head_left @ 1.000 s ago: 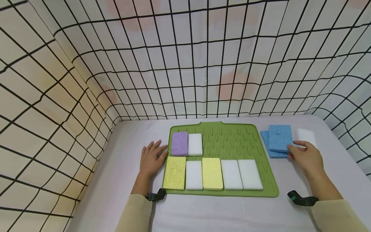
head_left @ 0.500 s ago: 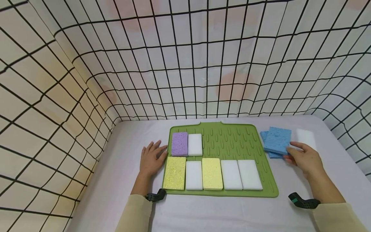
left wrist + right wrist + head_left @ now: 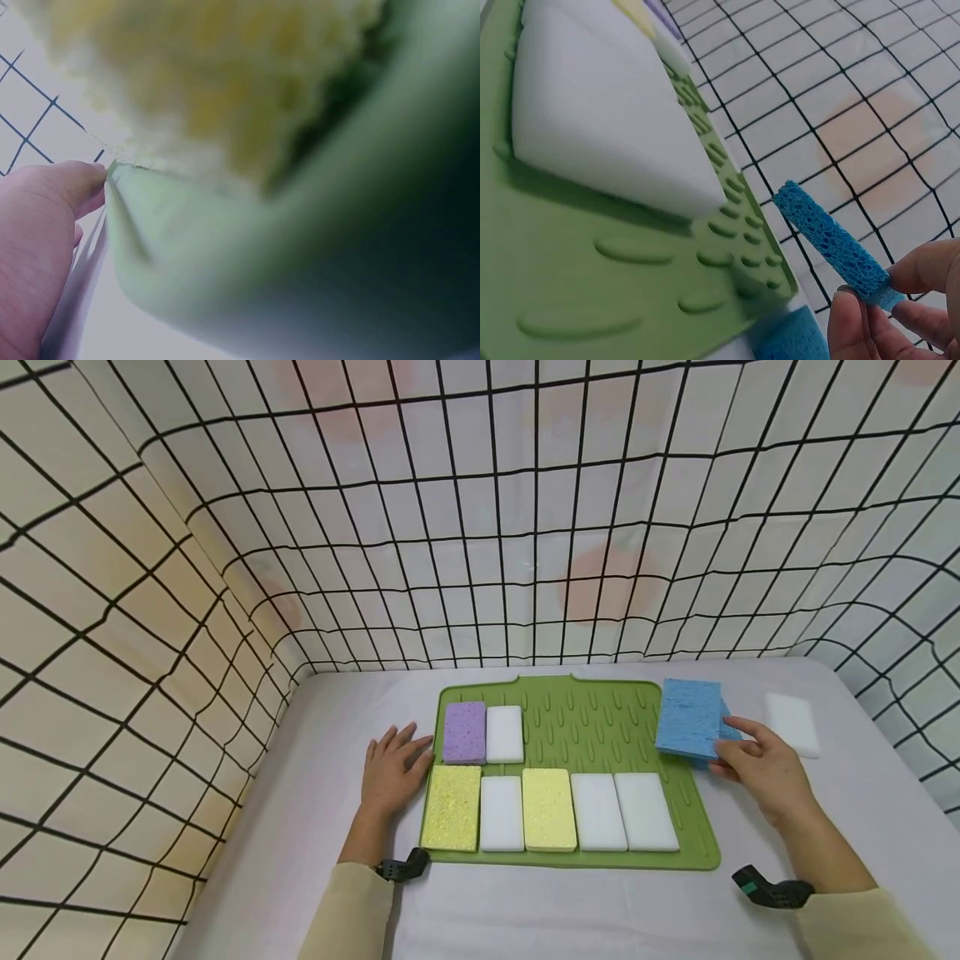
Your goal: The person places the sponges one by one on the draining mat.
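My right hand (image 3: 771,772) pinches a blue sponge (image 3: 688,717) at its near right corner, thumb against fingers. In the right wrist view that blue sponge (image 3: 832,240) is lifted clear, its porous edge facing the camera. A second blue sponge (image 3: 731,728) lies on the table below, partly hidden by the held one. The held sponge overlaps the right far corner of the green ribbed mat (image 3: 585,727). At the mat's left edge my left hand (image 3: 386,783) rests with fingers spread, beside a speckled yellow sponge (image 3: 452,808); its thumb (image 3: 71,180) touches the mat's rim.
Along the mat's near side, white pads (image 3: 502,814) and a pale yellow sponge (image 3: 550,810) stand in a row. Behind them lie a purple sponge (image 3: 465,732) and a white pad (image 3: 505,735). Another white pad (image 3: 792,725) sits far right. Black wire mesh (image 3: 536,560) encloses the table.
My right hand has lifted the upper blue sponge off the other one and carried it left over the mat's edge. The left hand has stayed put.
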